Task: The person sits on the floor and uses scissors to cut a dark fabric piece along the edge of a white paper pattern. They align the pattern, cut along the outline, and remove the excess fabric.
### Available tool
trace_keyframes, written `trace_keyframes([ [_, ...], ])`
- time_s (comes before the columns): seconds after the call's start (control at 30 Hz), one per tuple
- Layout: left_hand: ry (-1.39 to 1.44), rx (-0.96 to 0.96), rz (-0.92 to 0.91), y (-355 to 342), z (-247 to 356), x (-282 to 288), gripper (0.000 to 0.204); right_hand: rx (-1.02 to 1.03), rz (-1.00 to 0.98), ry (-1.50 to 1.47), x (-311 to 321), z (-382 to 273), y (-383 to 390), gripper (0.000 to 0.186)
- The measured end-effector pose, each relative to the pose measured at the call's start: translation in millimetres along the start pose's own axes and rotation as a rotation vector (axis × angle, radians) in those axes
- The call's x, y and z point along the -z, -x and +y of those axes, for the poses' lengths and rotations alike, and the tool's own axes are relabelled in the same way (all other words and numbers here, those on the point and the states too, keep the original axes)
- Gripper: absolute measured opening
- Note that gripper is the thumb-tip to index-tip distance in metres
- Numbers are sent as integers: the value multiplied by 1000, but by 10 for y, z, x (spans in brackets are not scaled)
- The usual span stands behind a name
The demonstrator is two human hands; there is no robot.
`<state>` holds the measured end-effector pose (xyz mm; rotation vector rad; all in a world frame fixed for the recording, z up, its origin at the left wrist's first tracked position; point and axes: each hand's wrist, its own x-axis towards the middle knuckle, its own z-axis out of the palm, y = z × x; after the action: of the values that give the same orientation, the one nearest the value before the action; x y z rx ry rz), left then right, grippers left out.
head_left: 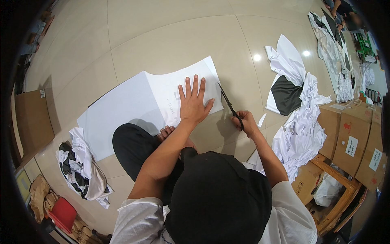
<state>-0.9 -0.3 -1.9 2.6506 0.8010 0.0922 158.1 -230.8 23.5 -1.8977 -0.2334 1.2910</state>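
My left hand lies flat, fingers spread, on a white sheet piece with a curved edge and faint printing, spread on the tiled floor. A paler blue-white sheet adjoins it at the left. My right hand grips long black scissors, their tips at the white piece's right edge. A small white offcut lies right of that hand. My dark-clad bent knee and bare toes show below the sheets.
White and black fabric heaps lie right and lower left. Cardboard boxes stand on a wooden frame at right. A flattened carton and red seat are at left. A co-worker handles fabric at upper right.
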Motion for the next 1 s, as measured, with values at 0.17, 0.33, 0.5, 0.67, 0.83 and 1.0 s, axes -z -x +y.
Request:
trace_keyframes([
  [0.17, 5, 1, 10, 0, -14, -2, 89, -1, -18, -29, -9, -30, 27, 26],
  [0.33, 11, -2, 10, 1, -9, 2, 89, -17, -16, -38, -12, -5, 5, 29],
  [0.5, 19, 0, 13, 1, -16, -3, 89, -18, -16, 11, -42, -130, -59, 31],
  [0.67, 17, -3, 11, -1, -15, 10, 89, -18, -13, 0, -100, -232, -75, 30],
  [0.83, 13, -1, 8, -2, -15, 1, 89, -20, -12, -3, -104, -207, -105, 29],
  [1.0, 3, -1, 6, 1, -17, -1, 89, -12, -22, -1, -83, -191, -108, 28],
])
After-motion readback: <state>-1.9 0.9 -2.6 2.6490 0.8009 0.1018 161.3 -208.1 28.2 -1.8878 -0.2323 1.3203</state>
